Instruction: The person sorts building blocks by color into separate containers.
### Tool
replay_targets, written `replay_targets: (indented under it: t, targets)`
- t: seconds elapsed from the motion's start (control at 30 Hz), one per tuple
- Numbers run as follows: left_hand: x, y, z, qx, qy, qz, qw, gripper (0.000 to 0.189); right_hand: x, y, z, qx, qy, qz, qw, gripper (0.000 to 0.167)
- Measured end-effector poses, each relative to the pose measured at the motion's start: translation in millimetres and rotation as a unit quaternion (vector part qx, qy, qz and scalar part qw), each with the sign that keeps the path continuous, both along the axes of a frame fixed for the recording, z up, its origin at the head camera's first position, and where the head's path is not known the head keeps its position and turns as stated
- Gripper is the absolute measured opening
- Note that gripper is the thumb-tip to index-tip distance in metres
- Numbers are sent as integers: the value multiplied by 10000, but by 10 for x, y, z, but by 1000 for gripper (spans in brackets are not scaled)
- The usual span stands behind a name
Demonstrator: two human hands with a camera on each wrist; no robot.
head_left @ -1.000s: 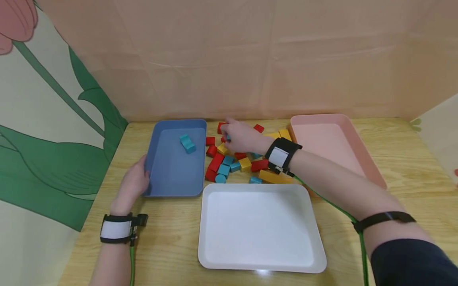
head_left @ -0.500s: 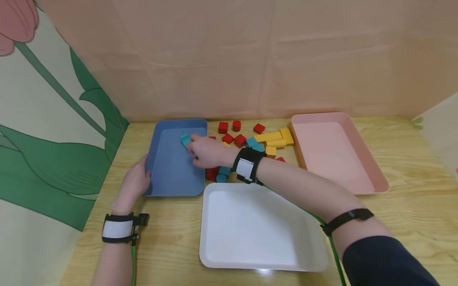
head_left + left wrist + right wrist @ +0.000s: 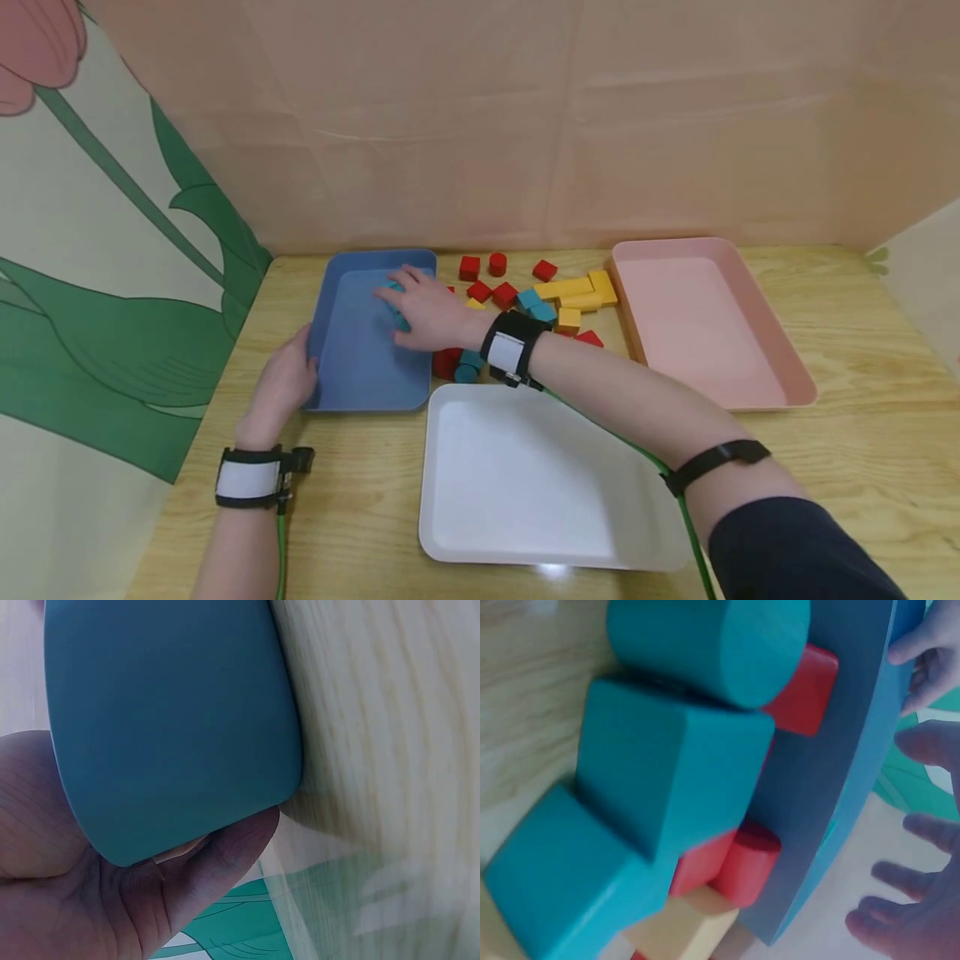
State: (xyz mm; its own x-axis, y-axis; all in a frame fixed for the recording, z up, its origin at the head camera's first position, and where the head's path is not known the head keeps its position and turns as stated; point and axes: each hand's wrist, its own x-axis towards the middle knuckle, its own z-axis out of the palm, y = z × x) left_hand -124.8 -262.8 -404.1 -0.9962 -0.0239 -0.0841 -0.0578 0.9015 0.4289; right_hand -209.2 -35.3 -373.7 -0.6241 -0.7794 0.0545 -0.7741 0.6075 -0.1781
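Observation:
My left hand (image 3: 280, 382) grips the left edge of a blue tray (image 3: 360, 375). In the left wrist view, its thumb and fingers go round the end of the tray wall. My right hand (image 3: 435, 313) hovers over the tray with its fingers spread apart and nothing held. Light-blue blocks (image 3: 398, 317) lie in the tray below it, partly covered by the hand. Beside the tray, a blue cylinder (image 3: 757, 652), blue cubes (image 3: 667, 757) and red blocks (image 3: 750, 862) show large in the right wrist view.
Red blocks (image 3: 504, 295), yellow blocks (image 3: 570, 292) and blue blocks (image 3: 542, 312) lie between the blue tray and a pink tray (image 3: 712, 333) at right. A white tray (image 3: 540, 483) stands in front. Behind the table (image 3: 360, 500) hangs a beige cloth (image 3: 525, 125).
My right hand has moved left from the loose blocks into the blue tray, and its fingers have spread apart there. My left hand keeps its place on the tray.

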Motion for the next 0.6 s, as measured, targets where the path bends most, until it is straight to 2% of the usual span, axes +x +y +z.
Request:
replay_targets:
  t: [0.2,0.47,0.6]
  targets:
    - [-9,-7,-3,-20,-37,45,10000,50,-66,156,17,126,-24,-163,9998,76]
    - [-14,8,-44,83,-102,13,9999,49,-179,575,16,63,-275,-268,9992,76]
    - [-23,14,-42,82,-117,7,9999,49,-282,872,15,83,-297,-580,9978,76]
